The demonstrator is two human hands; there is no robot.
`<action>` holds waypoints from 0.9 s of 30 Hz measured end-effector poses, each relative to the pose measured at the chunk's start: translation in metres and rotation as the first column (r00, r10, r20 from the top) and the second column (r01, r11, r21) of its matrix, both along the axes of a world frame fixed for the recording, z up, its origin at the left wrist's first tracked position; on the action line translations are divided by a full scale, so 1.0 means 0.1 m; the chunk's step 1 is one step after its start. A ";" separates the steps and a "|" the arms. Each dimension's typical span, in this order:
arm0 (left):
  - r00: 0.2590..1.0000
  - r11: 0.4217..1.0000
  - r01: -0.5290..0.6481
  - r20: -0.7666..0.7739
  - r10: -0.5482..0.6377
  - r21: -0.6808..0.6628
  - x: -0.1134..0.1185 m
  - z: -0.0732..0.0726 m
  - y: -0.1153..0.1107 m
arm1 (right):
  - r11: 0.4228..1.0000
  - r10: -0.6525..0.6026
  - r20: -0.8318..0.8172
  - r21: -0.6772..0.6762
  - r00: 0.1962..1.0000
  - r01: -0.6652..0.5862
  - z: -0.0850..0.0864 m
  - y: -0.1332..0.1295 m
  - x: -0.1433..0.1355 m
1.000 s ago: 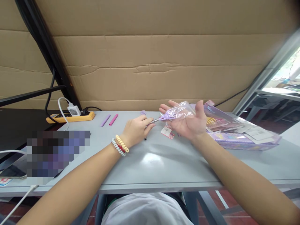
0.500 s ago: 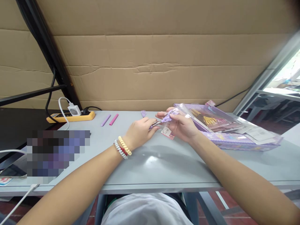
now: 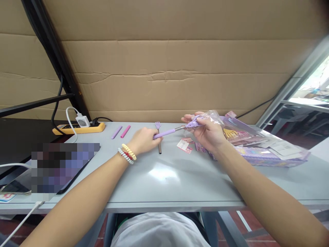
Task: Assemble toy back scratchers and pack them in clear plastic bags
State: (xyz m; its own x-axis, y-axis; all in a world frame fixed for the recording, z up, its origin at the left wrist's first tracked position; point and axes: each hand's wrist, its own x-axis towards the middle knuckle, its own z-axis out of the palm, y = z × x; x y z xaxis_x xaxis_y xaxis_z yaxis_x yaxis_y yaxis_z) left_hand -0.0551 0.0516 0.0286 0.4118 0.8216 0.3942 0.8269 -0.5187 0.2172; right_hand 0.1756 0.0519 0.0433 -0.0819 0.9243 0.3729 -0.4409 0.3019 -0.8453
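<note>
A telescopic back scratcher (image 3: 167, 132) with a purple handle, a thin metal rod and a purple head spans the space between my hands. My left hand (image 3: 146, 140) is closed around the handle's end. Its purple head and a crumpled clear plastic bag (image 3: 214, 117) are pinched in my right hand (image 3: 209, 133), whose other fingers extend behind. Below the handle, a second purple hand-shaped head (image 3: 157, 125) on a metal rod (image 3: 159, 148) lies on the table. Small pink-and-white cards (image 3: 184, 145) rest under my right hand.
A purple box (image 3: 269, 157) with clear wrapping holds yellow hand-shaped pieces (image 3: 229, 133). Purple (image 3: 117, 132) and pink (image 3: 125, 131) tubes lie at the back left. Beyond them are a yellow power strip (image 3: 79, 128) and a partly blurred tablet-like device (image 3: 77, 175). Cardboard (image 3: 164, 58) stands behind.
My left hand has moved left with the handle, and more of the back scratcher shows between my hands. My right hand has shifted right, exposing more cards.
</note>
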 end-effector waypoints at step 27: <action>0.997 0.997 0.037 -0.070 -0.032 0.066 0.09 -0.05 -0.06 | 0.999 0.016 -0.059 0.035 0.998 -0.014 0.02 -0.02 0.02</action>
State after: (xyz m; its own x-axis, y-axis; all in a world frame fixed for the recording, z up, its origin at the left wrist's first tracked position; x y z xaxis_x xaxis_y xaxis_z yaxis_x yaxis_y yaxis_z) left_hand -0.0462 0.0457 0.0236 0.4676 0.7789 0.4180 0.8200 -0.5588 0.1239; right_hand 0.1781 0.0500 0.0456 -0.0725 0.9095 0.4094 -0.4948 0.3236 -0.8065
